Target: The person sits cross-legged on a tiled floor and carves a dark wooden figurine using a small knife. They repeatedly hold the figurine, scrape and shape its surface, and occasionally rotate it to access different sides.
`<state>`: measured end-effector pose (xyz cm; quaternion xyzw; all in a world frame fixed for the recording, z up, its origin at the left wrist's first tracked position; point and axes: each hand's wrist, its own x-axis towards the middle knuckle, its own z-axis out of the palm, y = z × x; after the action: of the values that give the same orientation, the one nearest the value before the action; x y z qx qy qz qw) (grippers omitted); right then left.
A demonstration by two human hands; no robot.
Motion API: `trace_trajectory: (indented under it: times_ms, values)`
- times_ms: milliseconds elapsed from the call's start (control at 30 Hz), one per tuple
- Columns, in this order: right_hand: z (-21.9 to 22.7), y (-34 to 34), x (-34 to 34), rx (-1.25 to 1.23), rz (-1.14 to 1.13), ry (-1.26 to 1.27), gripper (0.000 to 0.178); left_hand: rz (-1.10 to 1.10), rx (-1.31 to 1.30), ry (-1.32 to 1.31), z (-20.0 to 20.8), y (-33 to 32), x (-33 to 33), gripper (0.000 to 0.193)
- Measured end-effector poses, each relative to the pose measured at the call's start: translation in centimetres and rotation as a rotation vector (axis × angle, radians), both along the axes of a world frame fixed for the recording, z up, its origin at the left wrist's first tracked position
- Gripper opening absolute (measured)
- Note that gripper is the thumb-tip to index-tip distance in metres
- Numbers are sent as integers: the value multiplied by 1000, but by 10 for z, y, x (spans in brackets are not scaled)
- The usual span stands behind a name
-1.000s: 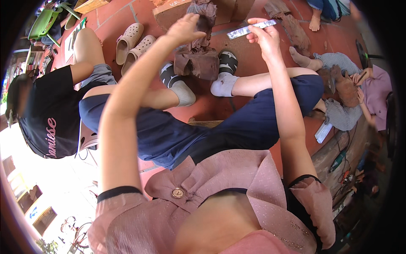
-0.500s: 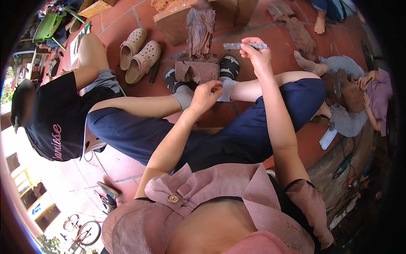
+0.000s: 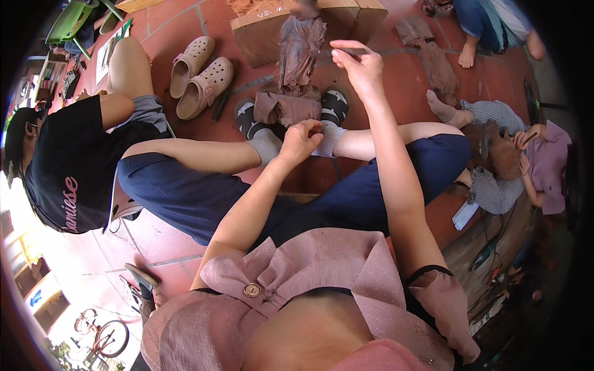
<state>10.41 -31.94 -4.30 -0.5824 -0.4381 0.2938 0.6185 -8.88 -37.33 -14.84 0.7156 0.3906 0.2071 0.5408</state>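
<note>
A brown carved wooden figure in draped robes leans slightly right, its blocky base between my feet. My right hand is raised to the right of the figure, pinching a narrow flat metal strip, seen nearly edge-on; its exact kind is unclear. The strip is apart from the wood. Just below the base, my left hand is closed with its fingers curled; what they hold, if anything, is hidden.
Behind the figure stands a large wooden block. Beige clogs and a dark bar lie left on the tiles. Another carving lies right. A person in black sits left; one in pink works on wood at right.
My right hand has moved left and up toward the figure, turning the metal strip edge-on. The carved figure now leans to the right. My left hand stays nearly where it was.
</note>
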Motion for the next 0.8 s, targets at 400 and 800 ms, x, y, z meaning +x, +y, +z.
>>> trace_trajectory:
  times_ms: [400, 800]
  values:
    - [35, 85, 5, -59, 254, -742, 14, 92, -179, -73, -13, 21, 3, 10]
    - [35, 100, 28, -150, 366, -685, 13, 101, -264, -24, -14, 25, 4, 15]
